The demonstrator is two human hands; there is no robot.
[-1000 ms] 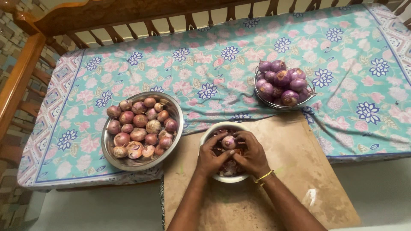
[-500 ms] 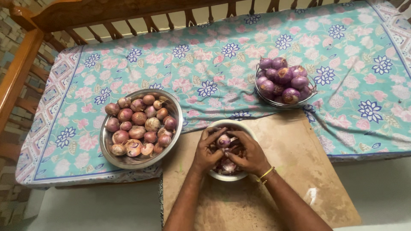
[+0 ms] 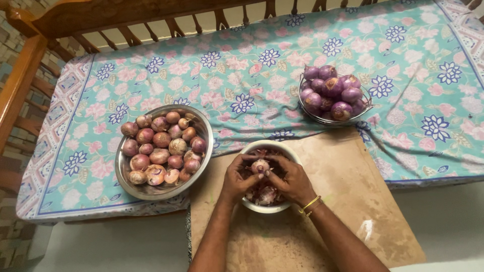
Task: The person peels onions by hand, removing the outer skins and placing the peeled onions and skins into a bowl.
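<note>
- Left hand (image 3: 236, 180): fingers curled inward, fingertips gripping the left side of the onion (image 3: 260, 165).
- Right hand (image 3: 292, 180): fingers curled inward, fingertips gripping the right side of the same onion; a gold bangle (image 3: 311, 204) sits on the wrist.
- Onion: small, pale pink, held between the fingertips of both hands, just beyond the knuckles, directly above the white bowl (image 3: 252, 148).
- White bowl: directly beneath both hands, resting on the board (image 3: 343, 201); it contains reddish peels (image 3: 265, 194), partly hidden by the hands.
- Board: brown, flat, under the bowl and both forearms; its far edge meets the cloth (image 3: 242, 80).
- Steel bowl (image 3: 132, 185): just left of the left hand, near but not touching it; filled with brownish-pink onions still in their skins.
- Wire basket (image 3: 364, 112): beyond and to the right of the right hand, well apart from it; filled with shiny purple onions.
- Cloth: turquoise with a floral print, spread under the steel bowl and wire basket, beyond both hands.
- Wooden rail (image 3: 101, 15): beyond the cloth, farthest from the hands.
</note>
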